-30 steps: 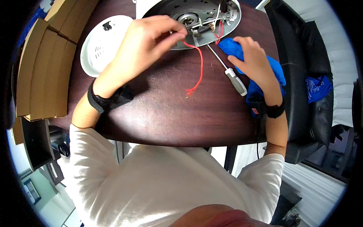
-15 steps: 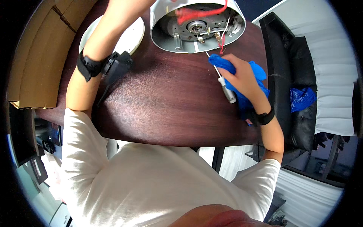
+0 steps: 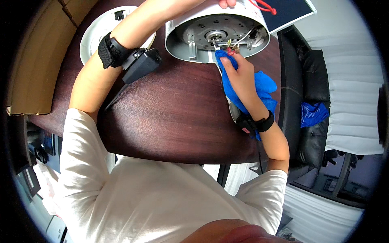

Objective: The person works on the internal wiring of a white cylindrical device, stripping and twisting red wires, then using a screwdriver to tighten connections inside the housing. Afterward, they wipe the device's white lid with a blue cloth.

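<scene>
Cloth is bright blue, crumpled and bunched.

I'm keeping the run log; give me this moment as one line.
left hand: fingertips at housing, rest out of frame | right hand: grips blue cloth at housing rim | screwdriver: partly hidden

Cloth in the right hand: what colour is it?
Bright blue; the cloth shows best in the head view.
</scene>
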A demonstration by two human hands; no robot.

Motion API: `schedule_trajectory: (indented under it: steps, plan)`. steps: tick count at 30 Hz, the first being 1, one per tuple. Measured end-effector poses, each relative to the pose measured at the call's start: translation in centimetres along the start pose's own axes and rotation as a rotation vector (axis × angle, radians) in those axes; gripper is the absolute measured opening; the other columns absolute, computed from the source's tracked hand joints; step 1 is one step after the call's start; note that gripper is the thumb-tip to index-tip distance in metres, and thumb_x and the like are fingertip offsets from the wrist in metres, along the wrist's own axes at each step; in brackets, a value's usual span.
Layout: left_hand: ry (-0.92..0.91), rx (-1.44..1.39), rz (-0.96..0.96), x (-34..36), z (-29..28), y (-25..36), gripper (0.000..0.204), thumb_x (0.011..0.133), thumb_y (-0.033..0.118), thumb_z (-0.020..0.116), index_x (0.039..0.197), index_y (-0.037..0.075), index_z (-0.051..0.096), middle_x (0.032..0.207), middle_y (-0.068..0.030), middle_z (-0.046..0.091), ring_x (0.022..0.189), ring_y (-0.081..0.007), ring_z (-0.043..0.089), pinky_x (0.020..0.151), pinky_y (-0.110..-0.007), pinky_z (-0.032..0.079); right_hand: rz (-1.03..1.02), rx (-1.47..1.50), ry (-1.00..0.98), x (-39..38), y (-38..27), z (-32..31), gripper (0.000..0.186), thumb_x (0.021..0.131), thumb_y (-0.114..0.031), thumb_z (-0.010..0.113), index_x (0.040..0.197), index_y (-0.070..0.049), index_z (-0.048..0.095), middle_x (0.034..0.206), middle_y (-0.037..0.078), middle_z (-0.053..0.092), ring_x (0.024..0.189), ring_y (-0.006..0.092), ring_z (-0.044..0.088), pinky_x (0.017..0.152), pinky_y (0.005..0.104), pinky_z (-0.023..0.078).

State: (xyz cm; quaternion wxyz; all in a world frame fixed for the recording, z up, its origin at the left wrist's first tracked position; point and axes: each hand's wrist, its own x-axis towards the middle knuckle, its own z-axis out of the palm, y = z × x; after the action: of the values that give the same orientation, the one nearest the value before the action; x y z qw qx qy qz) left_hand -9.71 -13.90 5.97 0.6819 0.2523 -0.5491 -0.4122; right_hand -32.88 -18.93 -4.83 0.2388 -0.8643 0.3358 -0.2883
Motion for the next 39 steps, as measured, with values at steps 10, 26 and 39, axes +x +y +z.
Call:
schedule_trajectory:
  steps: [10,26,39]
  plan:
    - [0.002,0.000,0.014,0.4,-0.7,-0.8,0.012,0.088,0.003,0.065,0.099,-0.004,0.066,0.081,-0.0056,0.067,0.065,-0.0073,0.060,0.059,-0.017,0.049,0.047,-0.070,-0.093,0.9,-0.6,-0.2,0.029,0.087,-0.026,0.063,0.076,0.001,0.063,0.057,0.020,0.055,0.049,0.0330,0.057,0.049,0.0386,0.043]
    - [0.011,0.065,-0.021,0.2,-0.2,-0.9,0.012,0.088,-0.002,0.059,0.098,-0.006,0.065,0.081,-0.0076,0.066,0.067,-0.0079,0.061,0.062,-0.019,0.051,0.033,-0.061,-0.214,1.4,-0.4,-1.3,0.039,0.090,-0.032,0.060,0.071,0.003,0.059,0.061,0.020,0.056,0.054,0.0326,0.056,0.052,0.0404,0.041]
    - [0.004,0.056,-0.020,0.1,-0.4,-0.7,0.015,0.086,-0.006,0.057,0.098,-0.006,0.065,0.085,-0.0086,0.067,0.071,-0.0073,0.062,0.064,-0.018,0.051,-0.013,0.013,-0.429,1.6,0.0,-0.7,0.039,0.090,-0.029,0.059,0.069,0.003,0.051,0.063,0.020,0.052,0.060,0.0315,0.055,0.056,0.0401,0.041]
